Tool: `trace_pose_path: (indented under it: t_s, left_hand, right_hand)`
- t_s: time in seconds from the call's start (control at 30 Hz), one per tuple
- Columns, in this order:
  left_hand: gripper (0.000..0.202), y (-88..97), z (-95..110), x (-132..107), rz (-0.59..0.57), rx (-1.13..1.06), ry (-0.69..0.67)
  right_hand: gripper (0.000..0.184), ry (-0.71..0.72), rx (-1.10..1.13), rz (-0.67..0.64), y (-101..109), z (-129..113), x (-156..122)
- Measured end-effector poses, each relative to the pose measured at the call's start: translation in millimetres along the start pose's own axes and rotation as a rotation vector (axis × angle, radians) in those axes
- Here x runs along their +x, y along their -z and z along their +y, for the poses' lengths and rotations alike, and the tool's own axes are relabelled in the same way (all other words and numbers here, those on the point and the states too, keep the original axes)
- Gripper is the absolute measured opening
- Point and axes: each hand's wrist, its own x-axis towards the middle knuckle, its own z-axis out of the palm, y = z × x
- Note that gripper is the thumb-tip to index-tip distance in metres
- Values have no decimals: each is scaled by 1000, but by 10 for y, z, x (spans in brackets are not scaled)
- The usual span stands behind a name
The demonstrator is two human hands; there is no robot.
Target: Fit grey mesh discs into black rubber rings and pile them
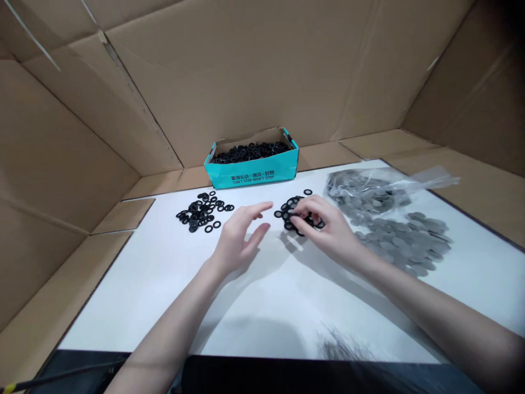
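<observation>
My left hand (240, 235) hovers over the white tabletop, its thumb and forefinger spread apart with nothing between them. Left of it lies a loose pile of black rings (200, 210) with open centres. My right hand (322, 221) is above the middle pile of black rings filled with grey discs (287, 205). Its thumb and fingertips come together on a black ring (292, 216) at the near side of that pile, and the hand hides part of the pile. Right of this hand, flat round grey discs (406, 241) are spread in a heap.
A turquoise box (254, 174) full of black rings stands at the back of the white tabletop (159, 295). Behind the loose discs lies a clear plastic bag (369, 189) holding more grey discs. Cardboard walls (262, 71) enclose the back and sides.
</observation>
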Motion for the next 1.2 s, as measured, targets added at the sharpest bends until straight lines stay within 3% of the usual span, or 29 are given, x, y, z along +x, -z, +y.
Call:
trace_pose_path:
  t_s: [0.1,0.27,0.4,0.6,0.7,0.8,0.9,1.03,1.2]
  left_hand:
    - [30,69,-113,19,116,52,105]
    - [24,183,-312,43,246,134,200]
    - [25,246,-432,40,285,159,293]
    - [27,304,-561,14,307,199,383]
    - [29,357,-669,-16,236,316,447]
    - [34,399,-785,-66,8,553,568]
    - [35,388,-864,-129,-126,636,632]
    - [34,340,-901,-179,-188,684,669]
    - [24,346,-881,-141,-211,724,675]
  right_hand:
    - [10,43,-190,145,111,125,78]
    - [14,-70,-259,205,154,341,156]
    - [15,-131,-258,218,108,459,197]
    - [16,-90,-442,162,65,569,217]
    - [23,-70,-506,158,66,564,197]
    - [25,-67,-505,153,96,509,181]
    - [26,-73,-488,138,171,397,177]
    - [24,-73,-515,156,384,203,145]
    - [23,-153,-598,182,805,94,6]
